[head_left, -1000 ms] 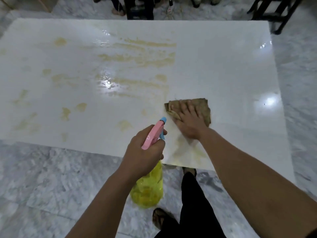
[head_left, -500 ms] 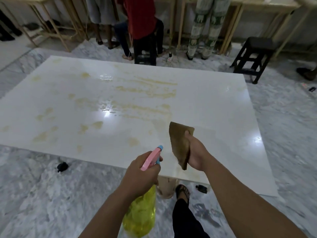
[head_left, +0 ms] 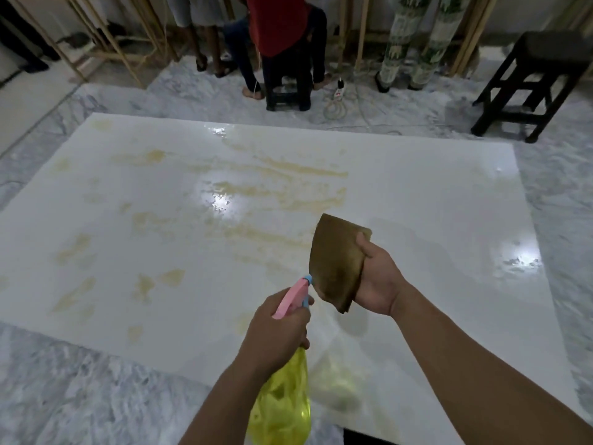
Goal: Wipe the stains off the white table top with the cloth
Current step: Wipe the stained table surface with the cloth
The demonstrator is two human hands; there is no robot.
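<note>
Now: cloth lifted off the table, spray bottle aimed at it, wiping paused.

From the head view, my right hand (head_left: 373,281) pinches the brown cloth (head_left: 337,261) folded between thumb and fingers, held up in the air over the near right part of the white table top (head_left: 449,194), not touching it. My left hand (head_left: 276,332) is wrapped around the neck of the yellow spray bottle (head_left: 282,403), its pink trigger head (head_left: 292,297) pointing at the cloth. I judge I am wetting the cloth; next it must go back down flat on the yellowish stains (head_left: 282,194) across the middle and left side. My fingers behind the cloth are hidden, any spray mist is too faint to see, and the bottle's bottom is cut off.
</note>
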